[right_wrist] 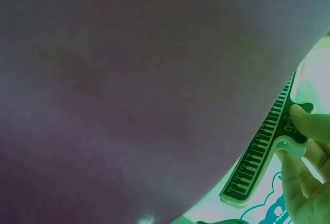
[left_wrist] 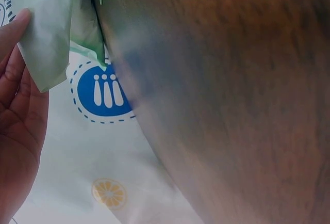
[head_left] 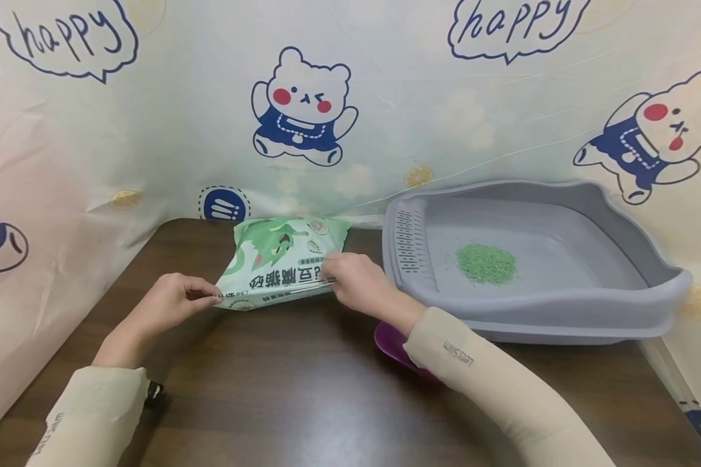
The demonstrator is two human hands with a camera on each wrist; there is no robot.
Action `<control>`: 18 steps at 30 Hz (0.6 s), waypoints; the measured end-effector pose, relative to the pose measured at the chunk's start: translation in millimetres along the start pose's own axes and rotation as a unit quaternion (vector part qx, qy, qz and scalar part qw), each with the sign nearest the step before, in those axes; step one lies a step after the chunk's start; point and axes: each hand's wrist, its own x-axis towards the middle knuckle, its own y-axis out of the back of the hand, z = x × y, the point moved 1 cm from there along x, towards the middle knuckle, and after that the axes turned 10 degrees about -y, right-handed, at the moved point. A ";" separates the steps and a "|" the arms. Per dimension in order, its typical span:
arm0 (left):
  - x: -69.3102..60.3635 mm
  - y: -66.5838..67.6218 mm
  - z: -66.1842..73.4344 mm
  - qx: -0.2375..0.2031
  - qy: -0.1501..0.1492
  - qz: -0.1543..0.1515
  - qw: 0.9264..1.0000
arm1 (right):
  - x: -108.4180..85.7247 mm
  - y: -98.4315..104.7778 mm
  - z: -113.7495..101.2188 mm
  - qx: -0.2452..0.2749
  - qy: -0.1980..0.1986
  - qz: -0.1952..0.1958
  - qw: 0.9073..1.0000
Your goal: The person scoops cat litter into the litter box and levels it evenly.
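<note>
A green and white bag of cat litter (head_left: pixel 280 259) lies on the table with its folded edge toward me. My left hand (head_left: pixel 169 301) pinches the bag's near left corner between thumb and fingers; the left wrist view shows the corner of the bag (left_wrist: pixel 49 53) there. At the right end of that edge, my right hand (head_left: pixel 359 282) holds a long clip. The right wrist view shows the clip (right_wrist: pixel 263 144) with a black and white piano-key pattern, its handles between thumb and fingers. Whether its jaws are fully closed on the bag, I cannot tell.
Right of the bag stands a grey litter box (head_left: pixel 549 318) with a small pile of green litter pellets (head_left: pixel 486 263) in it. A purple object (head_left: pixel 394 344) lies on the brown table (head_left: pixel 280 395), partly under my right forearm. Behind hangs a printed curtain (head_left: pixel 397 117).
</note>
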 end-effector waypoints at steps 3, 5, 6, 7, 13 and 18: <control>-0.1 0.5 0.6 0.002 0.003 -0.001 1.000 | 3.6 -1.6 -1.0 0.004 0.004 -0.010 1.000; 0.4 0.8 1.0 0.003 0.001 -0.001 1.000 | 5.1 -2.5 -1.5 0.007 0.007 -0.015 1.000; 0.6 1.0 1.2 0.004 0.002 -0.002 1.000 | 5.9 -2.9 -1.9 0.008 0.008 -0.018 1.000; 0.8 1.3 1.2 0.004 0.001 -0.003 1.000 | 6.5 -3.4 -2.3 0.010 0.007 -0.023 1.000; 0.5 1.0 1.4 0.005 0.003 -0.005 1.000 | 9.8 -6.4 -3.8 0.021 0.006 -0.043 0.999; 0.4 0.0 1.2 0.005 0.002 0.000 1.000 | 13.5 -8.8 -3.5 0.048 0.013 -0.057 0.997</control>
